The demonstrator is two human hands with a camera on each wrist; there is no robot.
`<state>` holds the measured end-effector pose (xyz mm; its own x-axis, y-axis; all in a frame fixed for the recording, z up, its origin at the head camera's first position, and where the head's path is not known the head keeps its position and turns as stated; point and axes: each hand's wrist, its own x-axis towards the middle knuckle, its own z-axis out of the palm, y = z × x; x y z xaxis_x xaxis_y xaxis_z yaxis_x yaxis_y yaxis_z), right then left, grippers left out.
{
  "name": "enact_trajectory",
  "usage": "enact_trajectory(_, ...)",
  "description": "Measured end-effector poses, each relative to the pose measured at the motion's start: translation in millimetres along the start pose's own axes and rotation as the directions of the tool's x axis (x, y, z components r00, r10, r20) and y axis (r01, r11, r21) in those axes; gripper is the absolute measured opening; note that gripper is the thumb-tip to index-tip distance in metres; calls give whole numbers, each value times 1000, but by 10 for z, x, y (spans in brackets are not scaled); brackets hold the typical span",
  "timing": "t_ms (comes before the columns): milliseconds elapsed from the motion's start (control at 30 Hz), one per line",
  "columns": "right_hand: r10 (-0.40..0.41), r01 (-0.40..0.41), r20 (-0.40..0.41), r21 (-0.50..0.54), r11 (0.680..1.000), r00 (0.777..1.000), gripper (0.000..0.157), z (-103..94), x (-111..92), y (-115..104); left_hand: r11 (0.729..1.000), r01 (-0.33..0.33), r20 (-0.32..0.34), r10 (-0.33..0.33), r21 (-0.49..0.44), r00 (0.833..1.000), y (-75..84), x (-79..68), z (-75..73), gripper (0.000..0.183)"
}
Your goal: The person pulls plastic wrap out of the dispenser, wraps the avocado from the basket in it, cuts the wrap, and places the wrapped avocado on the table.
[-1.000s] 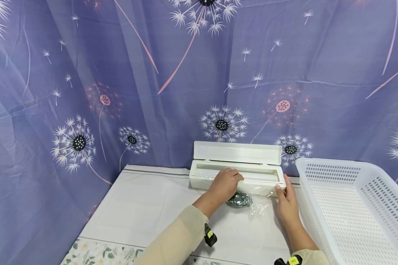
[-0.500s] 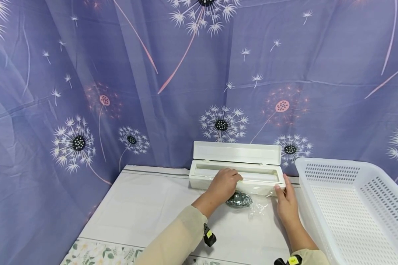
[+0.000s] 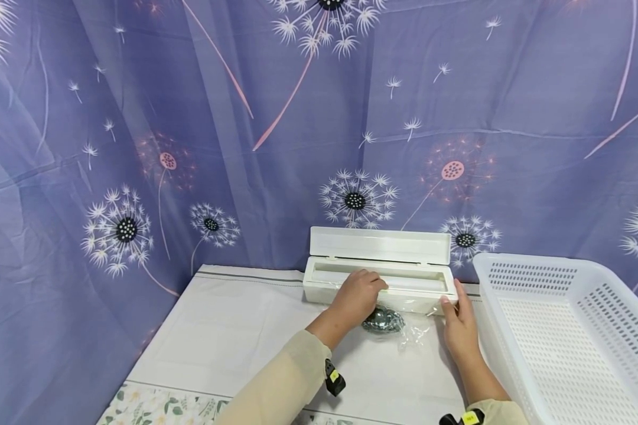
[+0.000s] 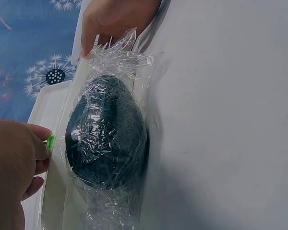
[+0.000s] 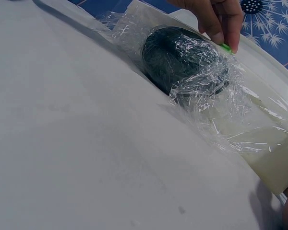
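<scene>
A white cling film dispenser (image 3: 319, 293) lies near the back of the table, its lid (image 3: 380, 245) tipped up and a pale roll (image 3: 417, 283) inside. My left hand (image 3: 357, 298) pinches a small green slide cutter (image 4: 50, 141) at the dispenser's front edge. With thumb in front and fingers behind, my right hand (image 3: 461, 330) holds the dispenser's right end. Against its front sits a dark green, egg-shaped thing (image 4: 105, 134), covered in crinkled clear film (image 5: 245, 115); its kind I cannot tell. Film runs from it along the dispenser's front toward the right hand.
A white perforated plastic basket (image 3: 558, 330) stands right of the dispenser, close to the right forearm. White cloth (image 3: 218, 330) covers the table, with a floral strip (image 3: 159, 407) at the front. A purple dandelion-print curtain (image 3: 276, 189) hangs directly behind.
The left hand has shifted very slightly left along the dispenser's front edge. The right hand, dispenser and wrapped thing stay where they were.
</scene>
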<state>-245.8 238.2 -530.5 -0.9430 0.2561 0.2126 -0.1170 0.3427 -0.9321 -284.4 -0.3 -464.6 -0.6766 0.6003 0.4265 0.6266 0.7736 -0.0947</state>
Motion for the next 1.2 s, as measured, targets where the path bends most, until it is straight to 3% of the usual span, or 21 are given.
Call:
enact_trajectory(733,4,-4,2,-13,1000,1000,60,0,-10,-24,1000,-16,-42,16,12,999,-50,-38,52,27)
enact_trajectory(1200,29,-29,18,25,999,999,60,-6,25,-25,1000,-20,-38,20,6,999,-65,-71,4,26)
